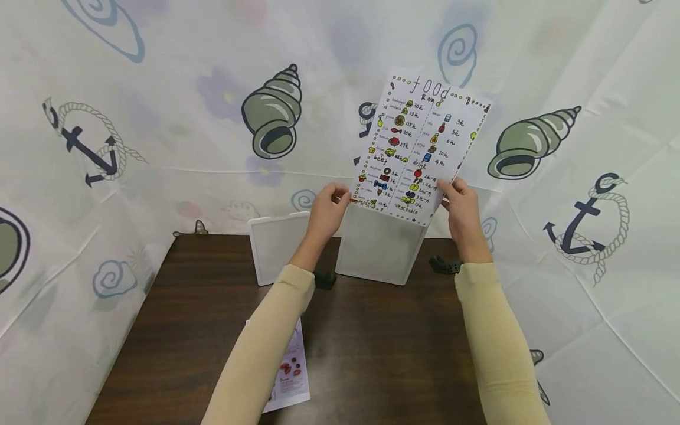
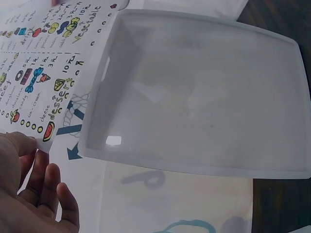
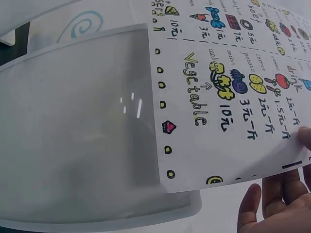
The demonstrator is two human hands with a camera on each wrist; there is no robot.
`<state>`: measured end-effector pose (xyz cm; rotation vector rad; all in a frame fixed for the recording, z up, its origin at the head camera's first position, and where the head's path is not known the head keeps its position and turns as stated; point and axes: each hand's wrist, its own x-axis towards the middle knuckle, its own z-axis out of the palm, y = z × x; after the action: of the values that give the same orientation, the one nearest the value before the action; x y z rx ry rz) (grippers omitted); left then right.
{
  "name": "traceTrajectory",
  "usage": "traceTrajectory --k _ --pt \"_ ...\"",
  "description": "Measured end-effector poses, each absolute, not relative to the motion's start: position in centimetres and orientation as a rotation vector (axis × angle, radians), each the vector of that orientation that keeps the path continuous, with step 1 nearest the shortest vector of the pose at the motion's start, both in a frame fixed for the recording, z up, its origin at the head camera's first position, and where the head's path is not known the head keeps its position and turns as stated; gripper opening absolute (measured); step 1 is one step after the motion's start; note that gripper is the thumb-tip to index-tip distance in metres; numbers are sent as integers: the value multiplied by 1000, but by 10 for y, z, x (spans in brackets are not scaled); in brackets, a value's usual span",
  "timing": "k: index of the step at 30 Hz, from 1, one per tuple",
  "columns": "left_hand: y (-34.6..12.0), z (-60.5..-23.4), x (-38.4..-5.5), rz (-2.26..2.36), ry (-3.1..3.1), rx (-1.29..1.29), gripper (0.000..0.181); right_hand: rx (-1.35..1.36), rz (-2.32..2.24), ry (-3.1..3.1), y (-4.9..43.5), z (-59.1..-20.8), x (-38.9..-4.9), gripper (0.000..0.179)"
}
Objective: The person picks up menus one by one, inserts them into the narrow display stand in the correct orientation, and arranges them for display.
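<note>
A white paper menu [image 1: 419, 147], headed "food" and covered in small coloured drawings and prices, is held up by both hands. My left hand [image 1: 328, 208] pinches its lower left corner between thumb and fingers, as the left wrist view also shows. On the menu's right edge, low down, my right hand [image 1: 463, 215] grips with the thumb in front. Directly below and partly behind the paper stands a pale rectangular panel [image 1: 378, 248] with a raised white rim, leaning back. The menu's lower edge overlaps its top in the head view.
A second white-rimmed panel [image 1: 276, 242] stands to the left, partly behind my left arm. A purple printed sheet [image 1: 292, 378] lies on the dark wooden table [image 1: 382, 348], partly under my left forearm in view. Behind the table hangs a patterned cloth [image 1: 340, 53].
</note>
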<state>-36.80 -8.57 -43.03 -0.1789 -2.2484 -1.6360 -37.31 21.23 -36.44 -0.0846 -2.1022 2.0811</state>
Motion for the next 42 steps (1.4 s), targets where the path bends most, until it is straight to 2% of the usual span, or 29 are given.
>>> traceTrajectory --k 13,26,42 --pt "-80 -414 -385 -1620 -2238 -181 21 -23 2140 -2005 214 -350 -393 31" --pt "-69 -413 -405 -1611 -2262 -142 21 -71 2180 -1972 214 -331 -409 28" --pt "-60 -415 -415 -1626 -2288 -101 19 -69 2200 -1913 216 -332 -414 29"
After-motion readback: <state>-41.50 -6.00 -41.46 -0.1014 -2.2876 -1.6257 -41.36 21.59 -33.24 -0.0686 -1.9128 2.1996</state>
